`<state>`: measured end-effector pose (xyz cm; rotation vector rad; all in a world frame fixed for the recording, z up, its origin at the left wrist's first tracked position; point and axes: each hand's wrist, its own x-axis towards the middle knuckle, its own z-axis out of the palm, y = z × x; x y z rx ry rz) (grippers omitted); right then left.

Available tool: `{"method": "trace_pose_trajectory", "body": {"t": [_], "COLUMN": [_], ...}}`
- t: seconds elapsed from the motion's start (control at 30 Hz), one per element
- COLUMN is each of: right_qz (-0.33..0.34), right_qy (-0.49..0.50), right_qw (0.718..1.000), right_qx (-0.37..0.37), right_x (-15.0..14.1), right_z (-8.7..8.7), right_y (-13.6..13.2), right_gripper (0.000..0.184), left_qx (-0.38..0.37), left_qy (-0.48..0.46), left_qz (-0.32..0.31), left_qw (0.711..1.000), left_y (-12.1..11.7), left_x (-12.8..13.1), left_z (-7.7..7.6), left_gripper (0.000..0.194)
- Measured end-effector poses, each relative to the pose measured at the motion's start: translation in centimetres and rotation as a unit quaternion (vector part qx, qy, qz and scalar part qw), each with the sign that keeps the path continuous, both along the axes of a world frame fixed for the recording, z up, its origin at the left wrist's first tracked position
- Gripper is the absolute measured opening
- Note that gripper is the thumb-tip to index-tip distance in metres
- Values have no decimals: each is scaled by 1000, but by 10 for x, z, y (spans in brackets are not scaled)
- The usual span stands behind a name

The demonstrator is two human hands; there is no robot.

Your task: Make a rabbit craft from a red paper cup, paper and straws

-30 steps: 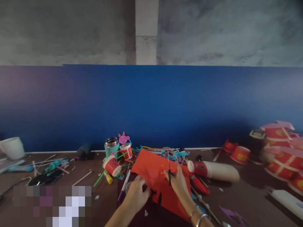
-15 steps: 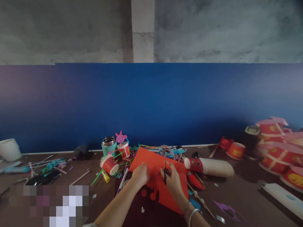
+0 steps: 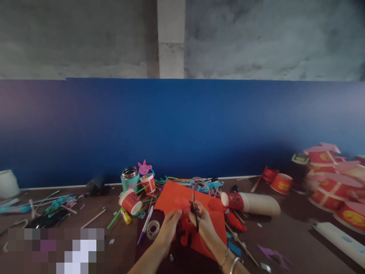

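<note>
My right hand (image 3: 205,223) is closed around black-handled scissors (image 3: 195,220), whose blades point up and away from me. Close beside it, my left hand (image 3: 170,225) pinches a small piece of red paper (image 3: 184,217), partly hidden by the fingers and blurred. Both hands are over a large sheet of red paper (image 3: 213,228) with cut-out edges near its front. A white tape roll (image 3: 153,229) and a purple-and-white marker (image 3: 146,224) lie left of my left wrist.
Behind the sheet are a teal flask (image 3: 130,180), a tipped paper cup (image 3: 130,201) and scattered pipe cleaners. A long stack of paper cups (image 3: 251,203) lies at right, beyond it red cup crafts (image 3: 335,186). A blue partition (image 3: 182,129) stands along the table's back.
My left hand has moved down and toward my right hand, and the tape roll now shows. The scissors have dipped slightly, their blades still upward. The view has shifted a little.
</note>
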<state>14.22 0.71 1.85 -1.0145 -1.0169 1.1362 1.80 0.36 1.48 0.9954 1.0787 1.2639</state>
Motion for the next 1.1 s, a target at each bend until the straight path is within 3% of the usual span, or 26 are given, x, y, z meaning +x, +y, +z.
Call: {"method": "trace_pose_trajectory", "body": {"t": [0.1,0.2,0.37,0.47,0.67,0.93,1.1], "right_qz": [-13,6,165,202,188,145,161], "right_qy": [-21,-47,-69,-61,-82,-92,-81], "right_qw": [1000,999,982,974,977,984,982], "right_qx": [5,-1,-67,-86,-56,-39,-48], "right_x": [0,-1,-7,-12,-13,-14,-13], "right_z": [6,11,3,-2,0,-3,-6], "right_y": [-5,-10,-14,-16,-14,-11,-9], "right_gripper": [51,46,55,59,55,49,51], "left_qx": [-19,-6,-9,-2,-2,5,-6], "left_qy": [-57,-116,-163,-165,-156,-169,-169], "left_qz": [-1,40,95,88,40,18,-1], "left_qw": [998,992,982,982,987,985,986], "left_y": [6,13,16,17,18,15,15], "left_x": [-4,-10,-15,-14,-12,-13,-13], "left_z": [-3,-4,4,6,-2,2,0], "left_gripper": [36,37,40,41,35,34,34]}}
